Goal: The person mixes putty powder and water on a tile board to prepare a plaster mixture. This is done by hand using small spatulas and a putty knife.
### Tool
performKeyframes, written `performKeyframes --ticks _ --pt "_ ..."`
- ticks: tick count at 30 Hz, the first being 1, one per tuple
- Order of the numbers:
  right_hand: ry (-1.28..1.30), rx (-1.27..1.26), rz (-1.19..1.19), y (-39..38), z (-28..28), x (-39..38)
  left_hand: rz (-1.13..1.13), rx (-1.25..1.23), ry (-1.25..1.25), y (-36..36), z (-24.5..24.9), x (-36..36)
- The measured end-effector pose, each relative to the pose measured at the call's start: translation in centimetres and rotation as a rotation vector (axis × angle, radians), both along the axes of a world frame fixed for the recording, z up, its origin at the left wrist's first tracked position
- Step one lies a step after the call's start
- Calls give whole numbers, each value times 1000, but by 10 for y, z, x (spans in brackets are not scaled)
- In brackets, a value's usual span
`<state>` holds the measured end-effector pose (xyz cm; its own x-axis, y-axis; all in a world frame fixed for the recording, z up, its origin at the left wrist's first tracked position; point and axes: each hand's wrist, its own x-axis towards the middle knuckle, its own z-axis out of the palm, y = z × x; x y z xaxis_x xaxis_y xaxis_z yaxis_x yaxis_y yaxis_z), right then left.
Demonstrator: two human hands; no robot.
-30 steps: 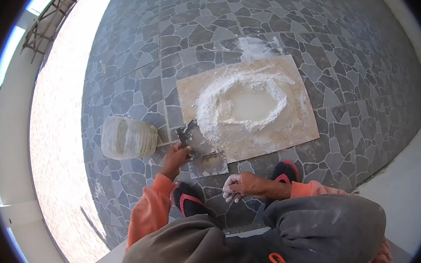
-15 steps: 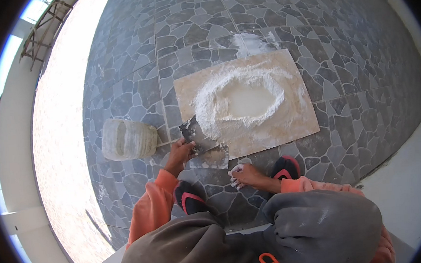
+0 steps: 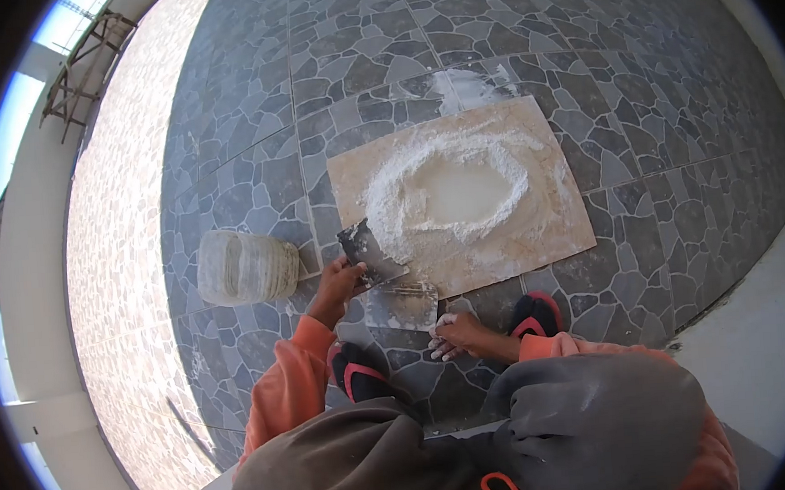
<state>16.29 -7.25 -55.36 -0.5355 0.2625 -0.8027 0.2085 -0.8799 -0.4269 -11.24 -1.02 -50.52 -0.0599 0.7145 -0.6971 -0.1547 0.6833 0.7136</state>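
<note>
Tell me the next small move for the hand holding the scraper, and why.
Probably push the scraper inward, folding the near-left rim of the powder ring into the pool. The left hand grips the scraper with its blade at the ring's outer edge, and the pool sits unmixed in the middle.

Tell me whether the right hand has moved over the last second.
Yes. The right hand has shifted forward, toward the near edge of the beige tile, ending beside the flat trowel on the floor.
</note>
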Motion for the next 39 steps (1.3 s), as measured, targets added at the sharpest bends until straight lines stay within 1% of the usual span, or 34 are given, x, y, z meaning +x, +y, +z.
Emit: performKeyframes --ticks 3,6,9,12,15,18,21,24,27,30,33,36,39 --pt "25 -1 87 -5 0 13 -24 20 51 4 9 0" --pt "3 24 74 -7 4 18 -66 62 64 11 9 -4" --pt "13 41 101 -5 9 20 -98 79 171 21 22 2" --pt "7 39 111 -5 10 20 -133 148 248 29 14 -3" --pt "33 37 100 -5 10 21 -111 160 226 32 37 11" --pt "35 41 107 -5 7 21 -140 123 316 32 46 16" --pt "27 44 122 -5 7 20 -90 147 226 30 64 35" --pt "30 47 116 -5 9 20 -125 143 257 31 69 45" --pt "42 51 109 -6 6 21 -126 172 227 32 78 57" --pt "46 48 103 -5 10 21 -124 186 220 34 75 63" --pt "44 41 107 -4 9 21 -189 166 268 36 80 66" --pt "53 35 99 -6 6 21 -179 214 337 38 69 65" --pt "58 35 99 -7 0 21 -153 208 370 43 71 58"
